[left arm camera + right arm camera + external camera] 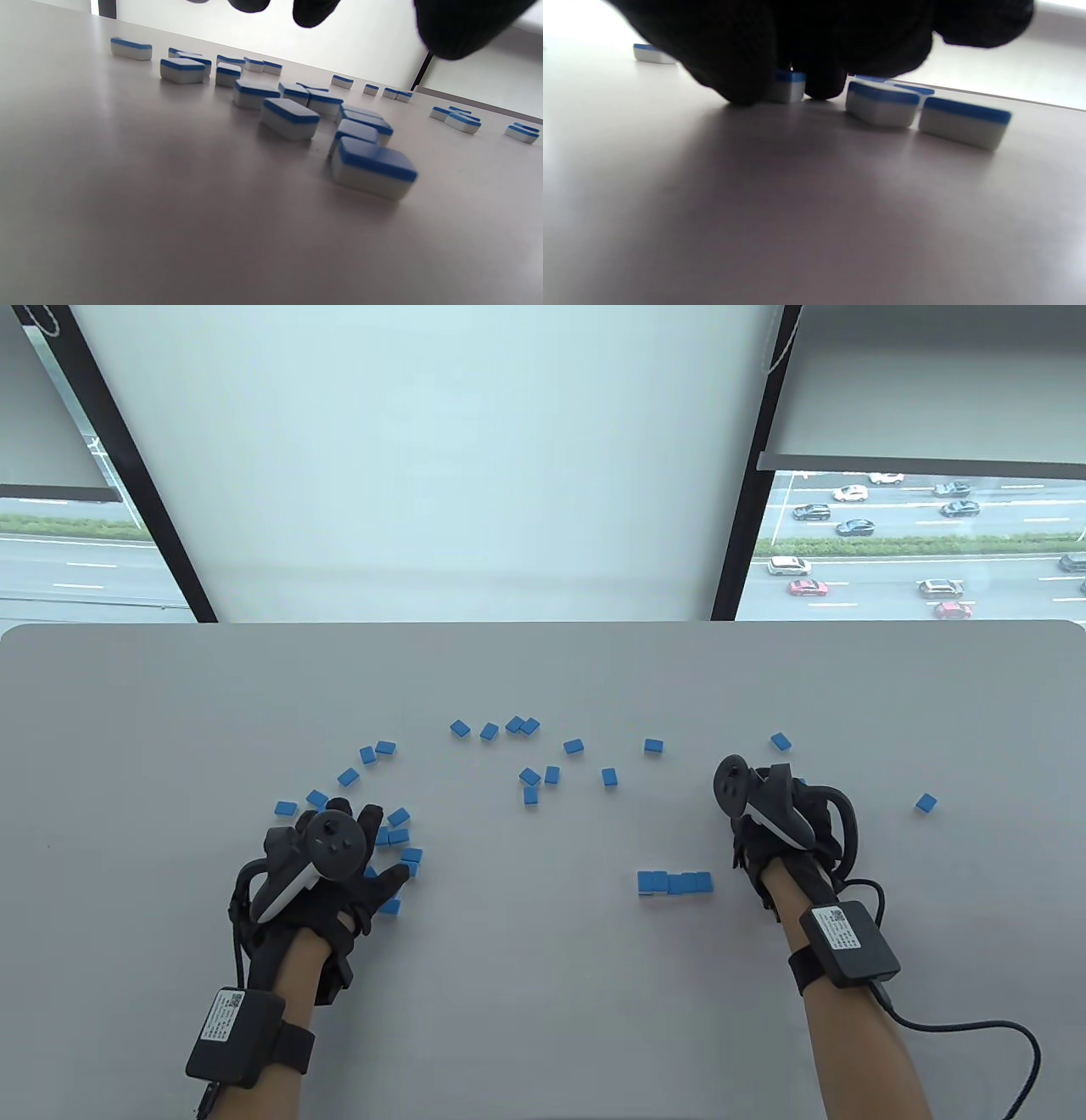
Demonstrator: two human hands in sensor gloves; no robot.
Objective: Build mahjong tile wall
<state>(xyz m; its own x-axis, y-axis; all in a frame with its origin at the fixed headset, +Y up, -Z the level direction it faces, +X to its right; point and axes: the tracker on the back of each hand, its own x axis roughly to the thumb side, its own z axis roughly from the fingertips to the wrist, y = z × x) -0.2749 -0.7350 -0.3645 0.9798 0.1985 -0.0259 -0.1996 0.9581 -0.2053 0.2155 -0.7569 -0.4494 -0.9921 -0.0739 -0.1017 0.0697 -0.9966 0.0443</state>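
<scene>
A short row of small blue-topped, white-bottomed mahjong tiles [674, 883] lies flat on the tabletop, side by side and touching, at about 5 o'clock from the middle. More loose blue mahjong tiles [526, 774] are scattered from 9 o'clock across to 3 o'clock, all blue side up. One lone tile [926, 803] sits far out at 3 o'clock.

The right hand [785, 823] in its black glove is just beside the row, at the row's 2 o'clock. In the right wrist view its fingertips [742, 80] are curled down onto the tabletop round one tile [789, 87], and seem to pinch it.

The left hand [327, 869] is at 8 o'clock, over a bunch of tiles [399, 836]. Its fingers [458, 29] are spread and hold nothing.

The light grey smooth tabletop [543, 1001] has rounded far corners. Behind it hangs a big pale window blind [424, 458] between dark window frames [747, 517]. Through the glass there is a road with cars [916, 560].
</scene>
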